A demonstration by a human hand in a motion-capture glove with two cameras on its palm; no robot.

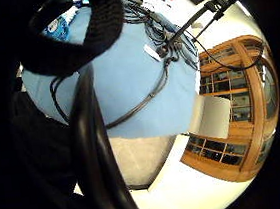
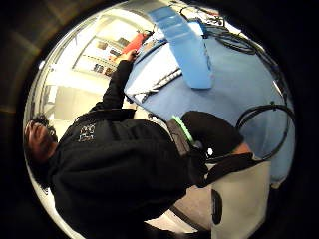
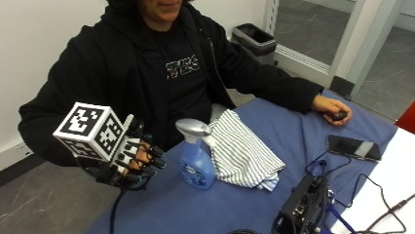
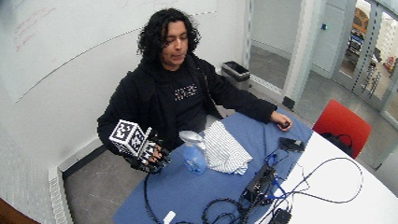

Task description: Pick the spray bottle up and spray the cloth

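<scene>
The spray bottle point(image 3: 197, 158) is standing upright on the blue-covered table point(image 3: 259, 195), its grey trigger head on top and pale blue liquid showing through the body. The striped cloth point(image 3: 243, 153) is lying rumpled just beside the bottle, on the side away from the gloved hand, and appears to be touching its shoulder. The right hand point(image 3: 133, 163) is hovering at the table's edge, near the bottle but apart from it, fingers loosely curled and holding nothing. The bare left hand point(image 3: 330, 109) is resting on the table well beyond the cloth, closed on a small dark object. A phone point(image 3: 353, 146) is lying farther along from the cloth, and a black device point(image 3: 301, 204) with cables is sitting across the table from the bottle. The reach seems to be the step in hand. To do it well, the hand should be opening wider and coming in level at the bottle's neck, below the trigger head, so the index finger is landing on the trigger; approaching from the open side is keeping the cloth undisturbed, and the nozzle looks likely to need turning toward the cloth.
</scene>
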